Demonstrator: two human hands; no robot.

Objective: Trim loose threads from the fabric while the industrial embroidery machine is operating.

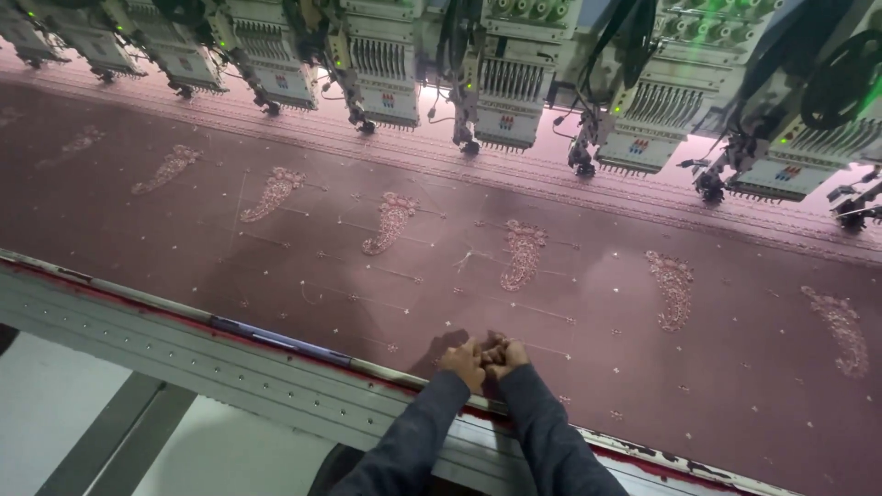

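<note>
Two hands, left hand (462,361) and right hand (508,355) (touching), on maroon fabric (588,367).

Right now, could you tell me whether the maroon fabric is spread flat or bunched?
Spread flat: the maroon fabric lies smooth across the frame, its paisley motifs undistorted.

Cloth (588,276): maroon woven fabric, matt, smooth, stretched flat. Motifs (524,254): raised pink thread embroidery, slightly rough, faint sheen. Frame rail (230,363): grey metal, matt, paint chipped and worn along red edge. Machine heads (510,87): white plastic or painted metal casings, glossy. Sleeves (551,441): dark grey knit cloth, matt. Left hand (464,360), right hand (507,355): bare skin on cloth.
</note>
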